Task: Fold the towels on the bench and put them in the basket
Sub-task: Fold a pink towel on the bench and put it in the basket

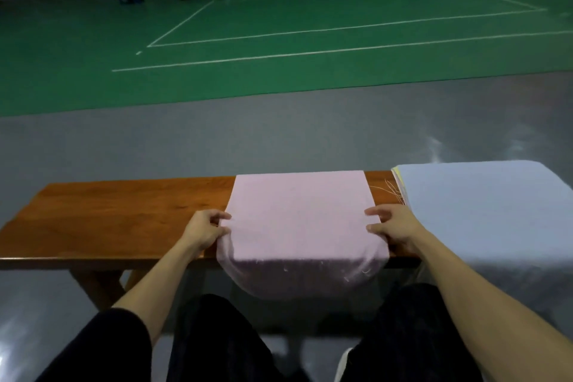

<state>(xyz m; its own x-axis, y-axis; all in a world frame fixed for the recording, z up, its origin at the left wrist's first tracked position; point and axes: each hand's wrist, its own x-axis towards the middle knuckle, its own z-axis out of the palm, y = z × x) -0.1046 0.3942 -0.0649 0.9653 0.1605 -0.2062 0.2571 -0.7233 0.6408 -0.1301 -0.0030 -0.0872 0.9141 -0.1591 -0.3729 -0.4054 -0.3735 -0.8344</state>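
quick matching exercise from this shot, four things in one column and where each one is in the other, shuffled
Things:
1 pink towel
2 pale blue towel
3 left hand
4 right hand

Places:
a at the right end of the bench
b pinching the pink towel's left edge
c mid-bench, near edge hanging over
d holding the pink towel's right edge

Pairs: 1-c, 2-a, 3-b, 4-d

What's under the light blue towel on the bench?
Under the light blue towel, stacked cloth edges, one yellowish, peek out at its left side. How many layers, and the bench beneath, are covered.
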